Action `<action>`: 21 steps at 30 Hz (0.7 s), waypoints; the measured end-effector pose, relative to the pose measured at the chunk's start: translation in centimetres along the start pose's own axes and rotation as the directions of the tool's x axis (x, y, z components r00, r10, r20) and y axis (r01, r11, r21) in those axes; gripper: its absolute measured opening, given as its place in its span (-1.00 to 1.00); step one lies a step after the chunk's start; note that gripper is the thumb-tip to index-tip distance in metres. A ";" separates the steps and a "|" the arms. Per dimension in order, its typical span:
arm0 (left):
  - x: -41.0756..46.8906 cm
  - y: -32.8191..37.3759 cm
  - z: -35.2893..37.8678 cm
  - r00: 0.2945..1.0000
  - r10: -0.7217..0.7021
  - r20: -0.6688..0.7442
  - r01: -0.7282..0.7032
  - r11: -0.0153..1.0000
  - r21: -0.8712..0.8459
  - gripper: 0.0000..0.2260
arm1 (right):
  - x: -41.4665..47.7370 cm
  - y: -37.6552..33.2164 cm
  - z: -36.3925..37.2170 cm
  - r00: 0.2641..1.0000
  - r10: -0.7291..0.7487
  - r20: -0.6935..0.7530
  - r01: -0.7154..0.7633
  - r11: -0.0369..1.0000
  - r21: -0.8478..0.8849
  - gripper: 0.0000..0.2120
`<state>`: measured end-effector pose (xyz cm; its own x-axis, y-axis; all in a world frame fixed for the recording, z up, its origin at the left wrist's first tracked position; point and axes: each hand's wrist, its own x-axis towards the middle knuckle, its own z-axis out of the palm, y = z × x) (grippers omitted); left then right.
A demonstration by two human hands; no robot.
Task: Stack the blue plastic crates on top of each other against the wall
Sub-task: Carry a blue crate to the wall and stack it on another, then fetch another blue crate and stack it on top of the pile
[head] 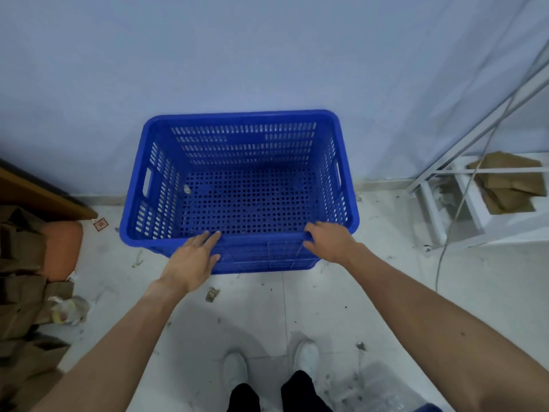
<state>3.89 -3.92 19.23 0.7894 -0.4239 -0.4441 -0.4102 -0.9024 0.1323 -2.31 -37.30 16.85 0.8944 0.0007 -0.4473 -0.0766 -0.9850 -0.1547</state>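
A blue plastic crate [237,117] with slotted walls and a perforated floor stands on the tiled floor, its far side against the pale wall. It is empty apart from a small scrap near its left inner wall. My left hand [190,260] lies flat against the near wall, fingers spread, with the fingertips touching the near rim. My right hand [326,242] curls over the near rim towards the right corner, fingers on top and thumb below. A small piece of blue plastic [427,408] shows at the bottom right edge; I cannot tell what it is.
Crumpled brown cardboard [23,281] and an orange cushion [62,248] pile up on the left beside a wooden board [38,194]. A white metal rack [463,203] with cardboard and a hanging cable stands at the right. Scraps litter the floor; my white shoes [270,367] are below.
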 end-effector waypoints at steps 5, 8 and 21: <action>-2.3 4.8 -7.5 0.998 0.054 0.015 -0.054 0.998 -0.021 -0.45 | -4.6 -1.2 -5.0 0.999 0.017 -0.047 -0.010 0.991 0.137 -0.61; -3.7 7.7 -12.3 0.995 0.094 -0.039 -0.096 0.994 -0.047 -0.50 | -8.8 -1.1 -7.8 0.987 0.120 -0.106 -0.089 0.961 0.263 -0.62; -13.4 24.5 -12.8 0.831 0.556 0.015 -0.540 0.813 -0.218 -0.63 | -36.1 -1.1 -4.6 0.709 0.701 -0.080 -0.532 0.606 0.592 -0.59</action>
<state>-10.92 -21.29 39.75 0.4209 -0.8528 -0.3090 -0.6601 -0.5216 0.5405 -32.46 -37.04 37.18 0.6157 -0.7034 -0.3552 -0.7829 -0.4948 -0.3772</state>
